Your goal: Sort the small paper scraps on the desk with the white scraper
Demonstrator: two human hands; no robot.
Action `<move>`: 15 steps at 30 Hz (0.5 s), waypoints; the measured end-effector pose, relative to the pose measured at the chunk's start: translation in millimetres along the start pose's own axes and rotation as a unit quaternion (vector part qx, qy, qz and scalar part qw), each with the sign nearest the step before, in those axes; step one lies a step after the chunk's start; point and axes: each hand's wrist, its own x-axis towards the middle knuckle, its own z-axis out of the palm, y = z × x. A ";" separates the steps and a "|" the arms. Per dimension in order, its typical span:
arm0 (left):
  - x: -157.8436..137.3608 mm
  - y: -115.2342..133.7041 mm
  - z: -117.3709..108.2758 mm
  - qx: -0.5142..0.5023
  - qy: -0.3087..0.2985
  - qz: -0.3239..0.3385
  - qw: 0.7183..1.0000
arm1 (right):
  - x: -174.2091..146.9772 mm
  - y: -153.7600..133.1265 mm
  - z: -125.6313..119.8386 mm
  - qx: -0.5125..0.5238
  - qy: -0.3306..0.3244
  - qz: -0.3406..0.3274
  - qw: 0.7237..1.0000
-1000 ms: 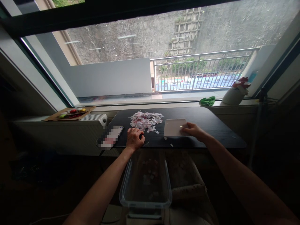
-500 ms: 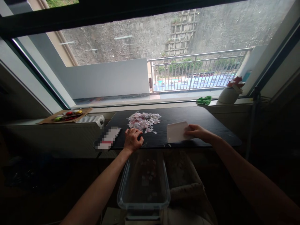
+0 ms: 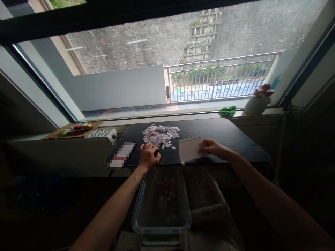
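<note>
My right hand grips a flat white plastic scraper by its right end. The scraper stands tilted on the black table, its lower edge by the front rim. A small paper scrap lies at its lower left corner. My left hand rests near the front edge, fingers loosely curved and the thumb apart, with nothing seen in it. Just beyond my left hand is a heap of small torn paper pieces. Below the table edge stands a clear plastic bin with some scraps inside.
The black table stands against the window. A blurred-out phone-like item lies at its left. On the sill are a green cloth and a white spray bottle. A radiator stands left, with cardboard on top.
My right hand has moved the scraper a little to the left along the front edge, up to the small scraps there. My left hand has barely moved.
</note>
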 end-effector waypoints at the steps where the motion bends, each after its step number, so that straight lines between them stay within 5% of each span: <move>1: -0.1 -0.3 -0.3 0.003 -0.002 0.003 1.000 | -0.3 0.8 -0.9 -0.011 -0.001 0.000 1.000; 9: 20.2 17.4 3.5 0.009 -0.084 0.068 0.994 | -10.5 18.1 -39.9 -0.021 0.035 -0.009 0.999; 15: 21.9 27.6 11.3 -0.023 -0.154 0.056 0.986 | 6.3 16.7 -10.7 0.009 0.090 -0.040 0.995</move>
